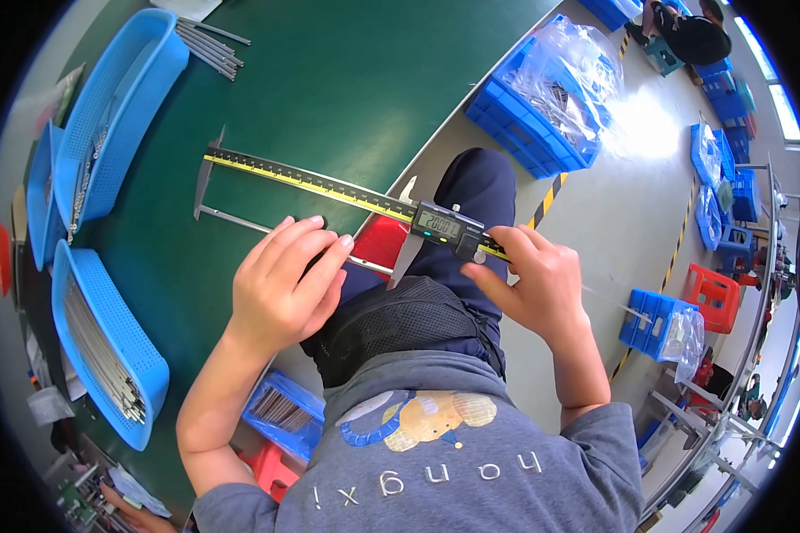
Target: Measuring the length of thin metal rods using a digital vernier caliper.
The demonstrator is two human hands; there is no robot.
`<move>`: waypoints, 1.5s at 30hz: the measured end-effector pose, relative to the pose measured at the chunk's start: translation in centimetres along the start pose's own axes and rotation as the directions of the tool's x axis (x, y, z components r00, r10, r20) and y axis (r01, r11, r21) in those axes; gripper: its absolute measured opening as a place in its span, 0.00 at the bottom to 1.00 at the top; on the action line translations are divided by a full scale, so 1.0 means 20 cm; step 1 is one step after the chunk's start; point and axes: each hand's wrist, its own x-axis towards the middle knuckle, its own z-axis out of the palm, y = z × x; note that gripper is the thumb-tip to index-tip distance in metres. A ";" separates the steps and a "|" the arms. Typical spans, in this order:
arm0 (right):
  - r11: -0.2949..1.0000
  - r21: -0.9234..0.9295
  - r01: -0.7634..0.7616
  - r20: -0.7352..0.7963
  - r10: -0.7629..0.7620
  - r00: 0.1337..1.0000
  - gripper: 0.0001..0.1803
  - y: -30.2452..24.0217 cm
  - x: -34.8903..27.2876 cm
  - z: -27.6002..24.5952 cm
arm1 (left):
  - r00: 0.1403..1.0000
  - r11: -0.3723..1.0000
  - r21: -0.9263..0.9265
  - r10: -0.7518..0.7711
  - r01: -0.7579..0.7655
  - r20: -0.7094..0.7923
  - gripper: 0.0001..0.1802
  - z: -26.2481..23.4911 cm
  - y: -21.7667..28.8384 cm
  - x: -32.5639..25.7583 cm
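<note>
My right hand (538, 275) grips the slider end of a long digital caliper (316, 182), its thumb beside the round knob under the display. The caliper's beam has a yellow scale strip and stretches leftward over the green table. A thin metal rod (234, 219) lies between the two widely spread jaws, one end at the far-left jaw and the other by the sliding jaw. My left hand (284, 282) is closed around the rod near its middle; the fingers cover part of it.
Blue perforated baskets (156, 53) stand along the table's left side; the nearer basket (151, 369) holds several metal rods. More loose rods (212, 49) lie at the table's far end. A blue crate (529, 133) with plastic bags is beyond my knee. Another person (698, 35) sits far right.
</note>
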 end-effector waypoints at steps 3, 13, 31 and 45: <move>1.000 -0.003 0.005 0.016 -0.005 1.000 0.20 -0.01 0.00 -0.01 | 1.000 1.000 -0.012 -0.019 0.019 0.007 0.18 0.00 0.00 0.00; 1.000 0.019 0.012 -0.018 -0.011 1.000 0.20 0.01 0.03 0.01 | 1.000 0.997 0.079 -0.001 -0.001 0.029 0.13 0.02 0.01 0.03; 0.995 0.094 0.016 -0.012 -0.015 1.000 0.15 0.04 0.00 0.01 | 0.856 0.797 0.533 0.040 0.284 -0.516 0.08 -0.85 -0.61 -0.03; 0.996 0.085 -0.028 -0.004 0.028 1.000 0.16 0.08 0.01 0.02 | 0.103 -0.030 0.343 -0.927 0.939 -0.361 0.07 -0.98 -0.82 -0.72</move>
